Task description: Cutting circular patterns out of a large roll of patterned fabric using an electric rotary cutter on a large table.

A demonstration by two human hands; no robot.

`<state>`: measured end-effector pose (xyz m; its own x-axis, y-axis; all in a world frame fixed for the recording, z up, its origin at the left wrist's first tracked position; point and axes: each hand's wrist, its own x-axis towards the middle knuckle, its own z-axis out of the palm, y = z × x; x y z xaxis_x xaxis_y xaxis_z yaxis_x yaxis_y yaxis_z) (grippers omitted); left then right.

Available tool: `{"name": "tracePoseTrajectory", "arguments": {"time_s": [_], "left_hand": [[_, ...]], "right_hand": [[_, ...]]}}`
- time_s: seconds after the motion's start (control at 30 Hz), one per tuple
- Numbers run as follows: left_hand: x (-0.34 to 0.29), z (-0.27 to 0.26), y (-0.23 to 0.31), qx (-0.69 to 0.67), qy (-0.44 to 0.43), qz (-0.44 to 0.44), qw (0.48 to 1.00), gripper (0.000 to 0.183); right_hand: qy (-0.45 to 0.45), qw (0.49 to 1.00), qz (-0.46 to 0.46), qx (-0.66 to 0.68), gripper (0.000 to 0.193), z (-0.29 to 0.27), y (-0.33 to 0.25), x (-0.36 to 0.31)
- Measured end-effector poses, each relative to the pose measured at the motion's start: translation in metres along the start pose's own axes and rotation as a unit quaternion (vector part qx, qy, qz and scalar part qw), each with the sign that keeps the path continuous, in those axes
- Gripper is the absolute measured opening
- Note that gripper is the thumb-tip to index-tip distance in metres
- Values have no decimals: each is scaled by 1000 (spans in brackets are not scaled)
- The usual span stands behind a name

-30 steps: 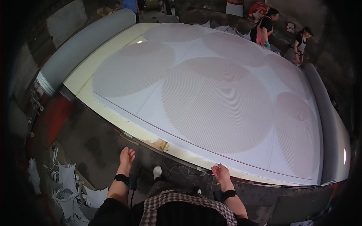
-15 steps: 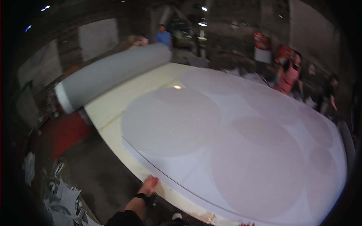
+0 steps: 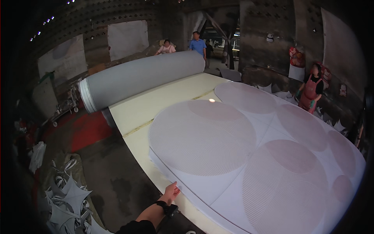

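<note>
A large white sheet (image 3: pixel 218 191) patterned with grey-pink circles of fine curved lines covers much of a long pale yellow table (image 3: pixel 136 152). At its near left edge is my left hand (image 3: pixel 171 192), fingers curled in against the sheet's border strip, which they appear to pinch. A dark band and a small black device sit on that wrist. A dark line runs along the border beside the fingers. My right hand is out of view.
A thick grey roll (image 3: pixel 144 80) lies across the table's far left end. White star-shaped scraps (image 3: pixel 74 195) are heaped at lower left, near a red floor patch (image 3: pixel 91 132). A person in a pink apron (image 3: pixel 310 91) stands at right; others, one in a blue shirt (image 3: pixel 198 46), stand behind the roll.
The view has swung left and sharpened, so the table sits further right and lower. My left hand stays by the sheet's border. The fingertips seen at the bottom edge have gone from view.
</note>
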<state>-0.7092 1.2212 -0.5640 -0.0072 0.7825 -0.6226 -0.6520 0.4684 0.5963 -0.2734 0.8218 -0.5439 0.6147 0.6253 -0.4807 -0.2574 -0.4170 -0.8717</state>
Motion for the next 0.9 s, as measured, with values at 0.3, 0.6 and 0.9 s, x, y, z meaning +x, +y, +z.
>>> {"name": "tracePoseTrajectory", "arguments": {"time_s": [0.3, 0.6, 0.9], "left_hand": [[64, -34, 53, 4, 7, -50, 999, 23], [77, -4, 113, 246, -102, 65, 962, 38], [37, 87, 177, 239, -107, 150, 953, 33]], "right_hand": [[104, 972, 72, 200, 59, -6, 33, 52], [134, 885, -52, 443, 38, 3, 13, 43], [207, 882, -106, 410, 19, -11, -123, -5]]}}
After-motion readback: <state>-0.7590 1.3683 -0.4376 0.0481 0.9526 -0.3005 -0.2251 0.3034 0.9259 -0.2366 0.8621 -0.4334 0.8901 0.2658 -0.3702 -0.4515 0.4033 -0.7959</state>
